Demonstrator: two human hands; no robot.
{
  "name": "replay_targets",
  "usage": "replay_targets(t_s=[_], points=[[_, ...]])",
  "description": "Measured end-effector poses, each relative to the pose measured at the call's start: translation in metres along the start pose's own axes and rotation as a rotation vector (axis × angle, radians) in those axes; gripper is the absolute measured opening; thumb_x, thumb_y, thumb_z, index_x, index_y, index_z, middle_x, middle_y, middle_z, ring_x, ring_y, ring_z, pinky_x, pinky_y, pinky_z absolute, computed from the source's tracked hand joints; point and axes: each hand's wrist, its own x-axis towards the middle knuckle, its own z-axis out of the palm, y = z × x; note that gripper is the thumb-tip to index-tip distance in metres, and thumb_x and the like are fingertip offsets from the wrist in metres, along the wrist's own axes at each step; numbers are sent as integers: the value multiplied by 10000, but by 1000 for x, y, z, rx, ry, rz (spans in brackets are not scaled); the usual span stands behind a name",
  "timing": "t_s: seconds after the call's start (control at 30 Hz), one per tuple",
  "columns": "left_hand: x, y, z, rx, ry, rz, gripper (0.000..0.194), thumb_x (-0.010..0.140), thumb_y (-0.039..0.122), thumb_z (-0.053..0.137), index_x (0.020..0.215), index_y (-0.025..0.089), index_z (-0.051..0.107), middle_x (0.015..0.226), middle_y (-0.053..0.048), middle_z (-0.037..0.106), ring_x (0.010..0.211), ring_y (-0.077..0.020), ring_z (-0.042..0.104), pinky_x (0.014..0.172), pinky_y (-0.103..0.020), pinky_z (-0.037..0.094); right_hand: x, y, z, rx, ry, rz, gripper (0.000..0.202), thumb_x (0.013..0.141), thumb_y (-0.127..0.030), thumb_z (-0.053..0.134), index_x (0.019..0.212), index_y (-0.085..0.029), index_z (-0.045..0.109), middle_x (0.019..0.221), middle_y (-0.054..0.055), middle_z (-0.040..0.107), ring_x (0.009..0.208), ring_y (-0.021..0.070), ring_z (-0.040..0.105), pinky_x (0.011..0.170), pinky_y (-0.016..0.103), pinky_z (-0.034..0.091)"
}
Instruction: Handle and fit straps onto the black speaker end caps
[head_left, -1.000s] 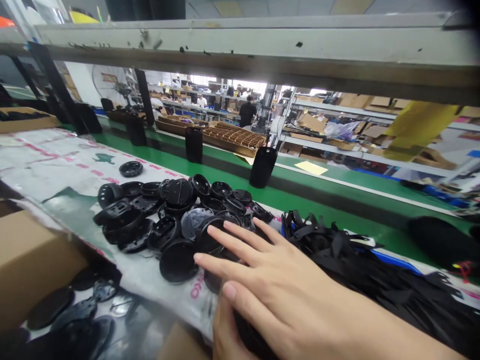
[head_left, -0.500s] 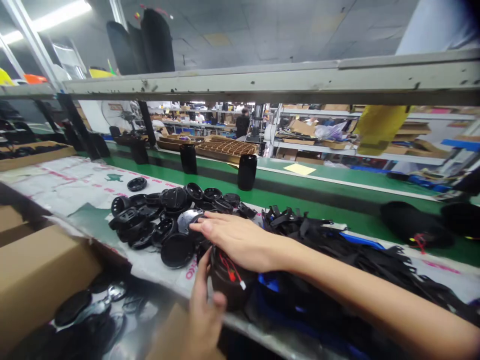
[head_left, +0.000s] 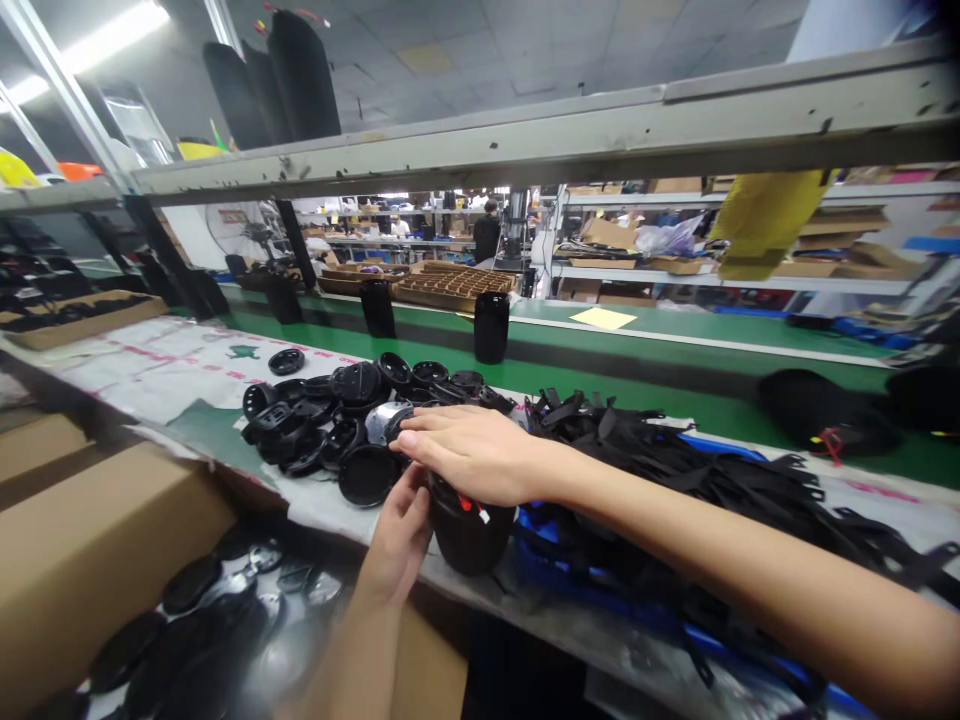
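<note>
In my head view, the right grip (head_left: 476,450) lies flat, palm down, over the top of the black drum (head_left: 472,540), fingers stretched out and close together. Its fingertips reach toward the silvery piece (head_left: 384,422) at the edge of the pile of caps (head_left: 360,385); I can't tell whether they touch it. My left grip (head_left: 405,515) is at the drum's upper left side, thumb and fingers bent near each other; I can't tell if they pinch anything. The drum stands at the near edge of the desk (head_left: 187,355), between the caps and the straps (head_left: 637,440). Red wire (head_left: 465,503) and a white plug (head_left: 484,517) poke out under my right palm.

Against half a second ago, the left thumb and fingers have drawn closer together, where they stood well apart. Less of the wire shows now. The right palm remains over the drum, and the caps keep their arrangement.
</note>
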Motion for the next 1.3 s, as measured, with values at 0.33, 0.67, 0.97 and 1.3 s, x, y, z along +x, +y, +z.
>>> replay_targets(t_s=[0.33,0.67,0.97,1.3], points=[[19,15,-9,-39,-186,-82,444,661,340,851,1033,171,680,1005,-60,742,1018,-255,686,945,-485,527,-1,-2,2,-49,30,-42,528,1114,-343,263,1170,-114,736,1400,149,610,1328,314,535,1124,476,404],[25,7,-18,-42,-307,-79,382,753,390,795,1033,163,669,1004,-64,739,981,-240,696,928,-475,539,-3,-2,-1,-56,6,-49,534,1114,-324,245,1197,-109,727,1386,135,624,1317,285,552,1115,412,422],[31,12,-12,-3,-393,-69,467,740,417,822,1110,172,675,1038,-66,751,969,-239,711,948,-499,537,-2,-1,3,-72,25,-44,507,1109,-319,282,1122,-129,752,1360,122,645,1292,288,569,1103,422,431],[35,22,-11,51,-504,-101,515,703,449,805,1123,177,685,1148,-105,732,1145,-298,652,1023,-562,481,-1,-3,3,-66,35,-49,517,1109,-322,288,1090,-120,765,1330,130,662,1266,296,586,1097,427,437]])
